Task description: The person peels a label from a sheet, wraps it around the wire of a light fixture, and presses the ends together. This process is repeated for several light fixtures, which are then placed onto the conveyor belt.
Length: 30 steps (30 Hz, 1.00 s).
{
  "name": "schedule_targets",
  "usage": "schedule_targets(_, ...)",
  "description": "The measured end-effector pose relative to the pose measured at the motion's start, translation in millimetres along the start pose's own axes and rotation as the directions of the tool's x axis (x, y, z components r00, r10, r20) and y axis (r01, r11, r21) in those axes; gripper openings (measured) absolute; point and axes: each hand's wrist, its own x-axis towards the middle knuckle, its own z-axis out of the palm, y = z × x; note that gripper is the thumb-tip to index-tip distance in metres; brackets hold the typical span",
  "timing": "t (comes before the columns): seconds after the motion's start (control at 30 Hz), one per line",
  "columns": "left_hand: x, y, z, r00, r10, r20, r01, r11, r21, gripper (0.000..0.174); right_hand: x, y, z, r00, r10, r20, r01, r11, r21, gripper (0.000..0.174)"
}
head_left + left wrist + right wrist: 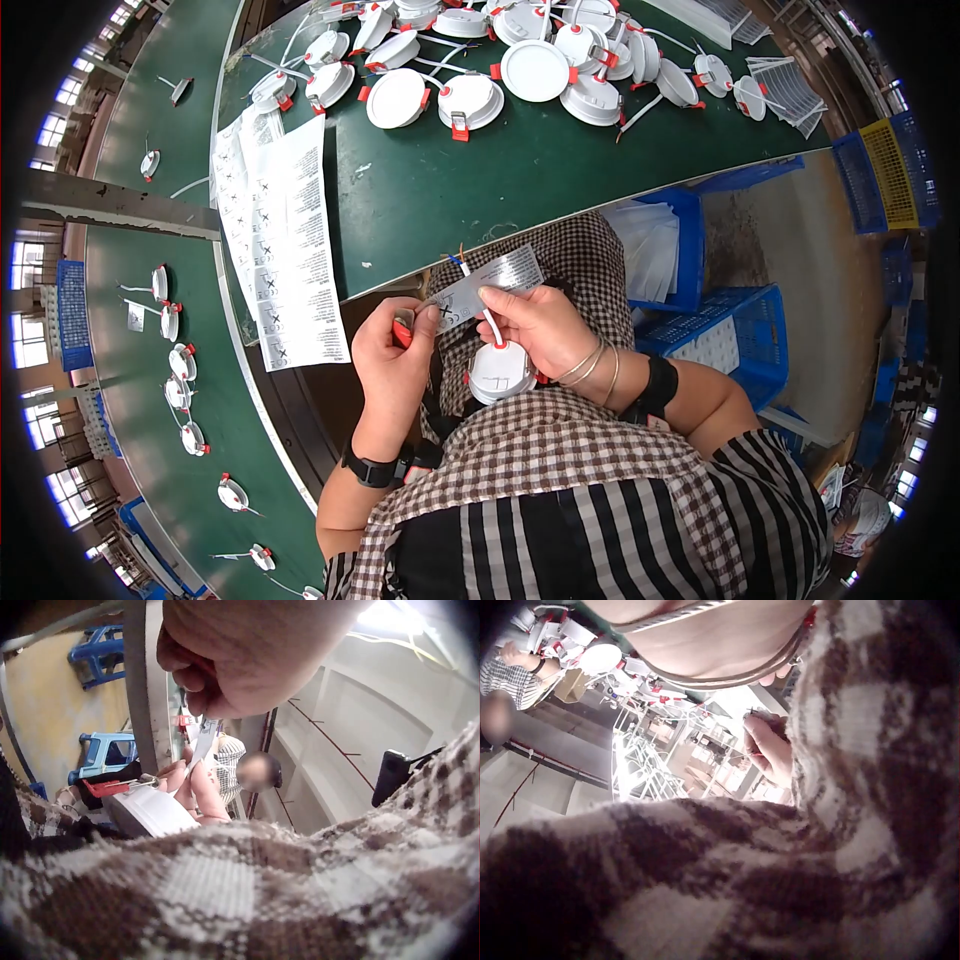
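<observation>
A silver printed label strip [512,268] stretches between both hands over the lap. My left hand [385,345] pinches its left end between thumb and finger, and a small red object [402,332] shows in the curled fingers. With the thumb on top, my right hand [545,325] pinches the strip where it crosses a white cable [493,328]. Stripped brown and blue wire ends [458,257] stick out beyond the strip. The cable leads down to a round white downlight [498,370] with red clips, resting on the lap against the checked apron [560,430].
Many similar downlights [535,72] are heaped along the far side of the green table [420,210]. Label sheets [300,250] hang over its left edge. Blue crates [755,335] stand low on the right. More downlights [182,362] line the green surface at left.
</observation>
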Motion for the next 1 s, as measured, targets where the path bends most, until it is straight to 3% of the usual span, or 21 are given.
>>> schedule_targets(0.17,-0.8,-0.6,0.0,1.000,-0.025,-0.003,0.025,0.999,-0.032,0.011,1.6,-0.1,-3.6,0.999,-0.021,0.041,0.021,1.000,0.003,0.021)
schedule_targets(0.23,-1.4,0.0,-1.2,0.999,-0.043,0.004,0.043,0.999,-0.032,0.011,1.5,1.8,-0.5,0.992,-0.128,0.010,0.128,0.992,0.002,0.022)
schedule_targets(0.37,-1.7,3.4,-2.2,0.997,-0.075,0.008,0.075,0.993,-0.090,0.023,-1.1,-0.9,6.2,0.987,-0.160,-0.033,0.159,0.987,-0.037,0.027)
schedule_targets(0.43,-1.1,4.0,-2.1,0.995,-0.104,0.000,0.103,0.985,-0.136,0.031,-0.6,-1.8,8.2,0.968,-0.248,-0.024,0.247,0.968,-0.046,0.030)
schedule_targets(0.5,-1.4,1.9,-1.5,0.997,-0.083,0.004,0.083,0.985,-0.154,0.045,-0.9,-2.1,7.9,0.968,-0.252,-0.010,0.251,0.967,-0.046,0.033)
schedule_targets(0.57,-1.1,5.5,0.2,0.998,-0.070,-0.001,0.069,0.984,-0.162,0.047,-1.8,-3.7,6.9,0.967,-0.255,0.003,0.255,0.966,-0.045,0.036)
schedule_targets(0.63,-0.3,5.4,1.3,0.999,-0.038,0.027,0.041,0.987,-0.153,0.053,-4.0,-5.9,6.2,0.933,-0.359,-0.007,0.357,0.931,-0.070,0.040)
schedule_targets(0.87,1.8,13.8,6.5,1.000,0.012,0.011,-0.010,0.984,-0.178,0.056,-7.0,-14.3,4.7,0.903,-0.427,-0.047,0.418,0.899,-0.134,0.043)
schedule_targets(1.0,4.5,21.5,8.9,0.999,0.027,0.033,-0.021,0.985,-0.173,0.058,-6.9,-18.6,4.6,0.869,-0.489,-0.073,0.475,0.867,-0.151,0.031)
